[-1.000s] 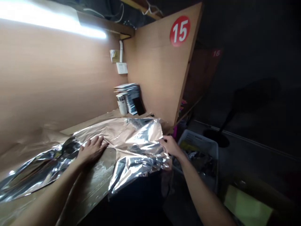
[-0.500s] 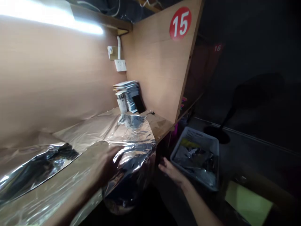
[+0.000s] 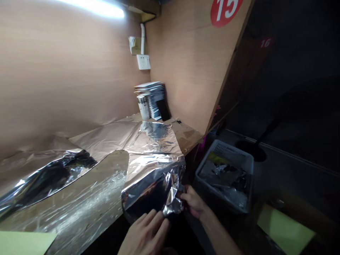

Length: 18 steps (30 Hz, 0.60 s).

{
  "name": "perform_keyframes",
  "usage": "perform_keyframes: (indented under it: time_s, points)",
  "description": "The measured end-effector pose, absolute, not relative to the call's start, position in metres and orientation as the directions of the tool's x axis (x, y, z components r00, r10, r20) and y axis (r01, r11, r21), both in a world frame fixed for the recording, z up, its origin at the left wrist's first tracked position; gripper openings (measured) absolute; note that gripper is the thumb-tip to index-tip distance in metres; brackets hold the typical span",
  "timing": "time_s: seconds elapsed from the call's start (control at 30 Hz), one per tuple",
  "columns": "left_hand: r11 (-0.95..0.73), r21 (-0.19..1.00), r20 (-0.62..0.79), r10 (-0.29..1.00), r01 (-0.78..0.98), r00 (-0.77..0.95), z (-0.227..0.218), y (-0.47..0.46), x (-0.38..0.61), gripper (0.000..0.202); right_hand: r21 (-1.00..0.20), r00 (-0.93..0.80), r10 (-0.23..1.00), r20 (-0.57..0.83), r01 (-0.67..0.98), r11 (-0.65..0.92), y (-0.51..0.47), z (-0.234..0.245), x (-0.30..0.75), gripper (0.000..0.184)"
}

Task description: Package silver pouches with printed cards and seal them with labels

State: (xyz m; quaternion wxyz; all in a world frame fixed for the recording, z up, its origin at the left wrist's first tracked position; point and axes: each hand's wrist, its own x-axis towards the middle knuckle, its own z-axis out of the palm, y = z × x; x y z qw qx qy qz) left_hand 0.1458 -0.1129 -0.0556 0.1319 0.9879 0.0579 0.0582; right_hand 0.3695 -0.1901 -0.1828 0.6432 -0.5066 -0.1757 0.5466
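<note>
A large silver foil sheet [image 3: 154, 156] lies across the wooden desk [image 3: 188, 138] and hangs over its front edge. My right hand [image 3: 193, 202] pinches a crumpled fold of the foil at the lower corner. My left hand [image 3: 145, 232] is low at the bottom of the view, with its spread fingertips against the hanging foil. To the left lies a round-ended sheet under clear plastic film [image 3: 79, 187], and more foil [image 3: 45, 177] lies beyond it.
A grey plastic basket [image 3: 224, 175] holding crumpled foil stands right of the desk. A stack of cards [image 3: 150, 99], a metal-capped bottle [image 3: 143, 108] and a black phone [image 3: 163, 110] stand at the back corner. Wooden partitions rise behind.
My left hand has dropped from the foil top to below the desk edge. My right hand has come from beside the basket and holds the foil, whose hanging part is now crumpled.
</note>
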Motion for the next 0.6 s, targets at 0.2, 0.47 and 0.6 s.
perform_keyframes:
  time_s: [0.2,0.47,0.6]
  points:
    - [-0.99,-0.106,0.197,0.072,0.094,0.978,-0.081,-0.121,0.148,0.037,-0.848,0.498,0.797,-0.342,-0.529,-0.032,-0.206,-0.117,0.358,0.051]
    - [-0.985,-0.136,0.18,0.078,0.103,0.981,-0.073,-0.121,0.137,0.045,-0.824,0.529,0.776,-0.344,-0.566,0.021,-0.214,-0.093,0.351,0.054]
    - [-0.977,0.184,0.062,0.122,0.108,0.991,-0.046,-0.107,0.142,0.039,-0.858,0.509,0.8,-0.319,-0.514,-0.015,-0.216,-0.095,0.354,0.054]
